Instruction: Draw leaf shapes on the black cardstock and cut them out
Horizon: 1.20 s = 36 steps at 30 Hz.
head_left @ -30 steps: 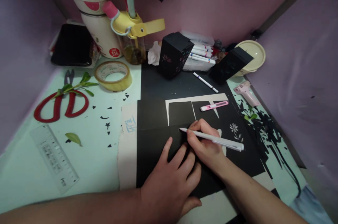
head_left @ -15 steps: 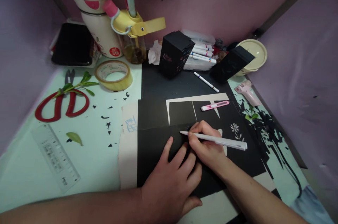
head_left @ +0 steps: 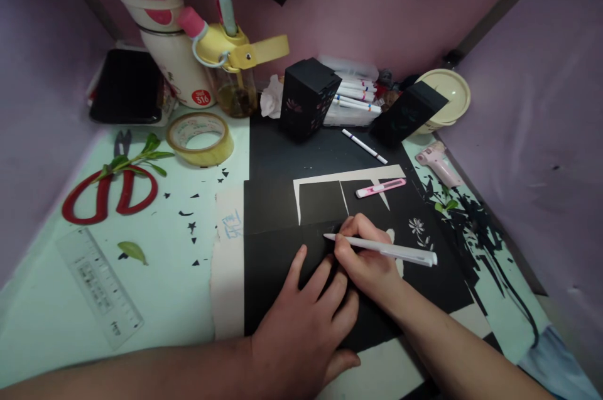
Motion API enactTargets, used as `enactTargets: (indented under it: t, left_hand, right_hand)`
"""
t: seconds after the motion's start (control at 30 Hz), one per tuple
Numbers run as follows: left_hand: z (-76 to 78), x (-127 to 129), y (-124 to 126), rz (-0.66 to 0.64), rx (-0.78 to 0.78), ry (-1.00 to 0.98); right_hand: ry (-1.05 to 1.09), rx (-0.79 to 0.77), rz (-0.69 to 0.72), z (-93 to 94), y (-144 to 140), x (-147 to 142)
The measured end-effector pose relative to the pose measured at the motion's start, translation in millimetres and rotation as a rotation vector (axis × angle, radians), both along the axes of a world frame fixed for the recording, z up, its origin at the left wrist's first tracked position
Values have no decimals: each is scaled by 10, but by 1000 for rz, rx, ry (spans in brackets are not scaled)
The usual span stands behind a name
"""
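My right hand [head_left: 366, 252] is closed around a white pen [head_left: 400, 252], whose tip points left and meets or nearly meets the black paper [head_left: 268, 262]. Lying flat on that same sheet, my left hand [head_left: 313, 321] has its fingers spread. The paper has cut-out openings along its upper part and a small flower-shaped cut-out [head_left: 416, 226] at the right. Above the hands, a pink craft knife [head_left: 380, 188] rests on the sheet. Faint marks show near the pen tip, too small to read.
Red-handled scissors [head_left: 136, 189], a clear ruler [head_left: 101, 290] and a tape roll [head_left: 200, 139] lie at left. Bottles, a black paper box [head_left: 308, 98] and markers [head_left: 358, 98] stand behind. At right are a pink glue gun [head_left: 439, 163] and black paper scraps [head_left: 475, 230].
The whole view has shifted slightly. The pen tip has moved a little to the right across the paper, and faint marks now show near it. My left hand stays in place.
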<state>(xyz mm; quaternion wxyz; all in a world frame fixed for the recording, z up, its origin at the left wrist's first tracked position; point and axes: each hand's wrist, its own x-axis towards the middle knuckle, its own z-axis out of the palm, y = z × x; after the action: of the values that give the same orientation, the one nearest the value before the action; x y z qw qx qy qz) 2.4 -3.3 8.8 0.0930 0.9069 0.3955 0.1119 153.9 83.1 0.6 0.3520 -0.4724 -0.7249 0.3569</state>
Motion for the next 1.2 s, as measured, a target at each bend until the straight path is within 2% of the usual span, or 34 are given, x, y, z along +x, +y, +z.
enactTargets:
  t: [0.2, 0.27, 0.5, 0.63, 0.73, 1.2]
  left_hand:
    - [4, -12, 2, 0, 10, 30]
    - [9, -13, 1, -3, 17, 32]
    - [25, -12, -8, -2, 8, 40]
    - [23, -13, -1, -9, -3, 49]
    - [16, -7, 7, -5, -5, 46]
    - [10, -5, 5, 12, 16, -1]
  right_hand:
    - [330, 192, -110, 36, 36, 43]
    - [346, 227, -136, 52, 50, 64]
    - [151, 232, -180, 77, 40, 111]
    - [50, 119, -92, 65, 48, 86]
    - [12, 85, -41, 53, 59, 54]
    - [-71, 86, -40, 44, 53, 44]
